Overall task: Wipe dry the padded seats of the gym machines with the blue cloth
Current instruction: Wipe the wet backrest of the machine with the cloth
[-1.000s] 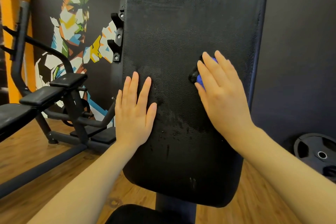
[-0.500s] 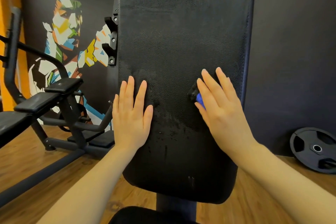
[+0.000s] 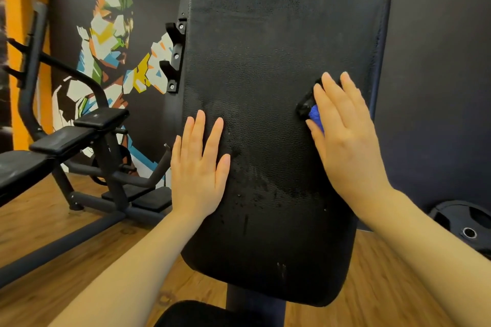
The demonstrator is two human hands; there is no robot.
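Upright black padded backrest [image 3: 279,61], left hand [image 3: 198,167] flat against its left side, fingers straight, right hand [image 3: 345,135] pressing blue cloth [image 3: 316,114] flat near its right edge

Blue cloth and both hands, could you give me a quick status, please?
Left hand flat on black pad. Right hand presses blue cloth against pad's right side. Droplets lower down. Nothing obstructing.

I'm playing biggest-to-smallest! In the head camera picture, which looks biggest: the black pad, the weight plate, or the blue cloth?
1. black pad
2. weight plate, partly cut off at the picture edge
3. blue cloth, mostly hidden under the right hand
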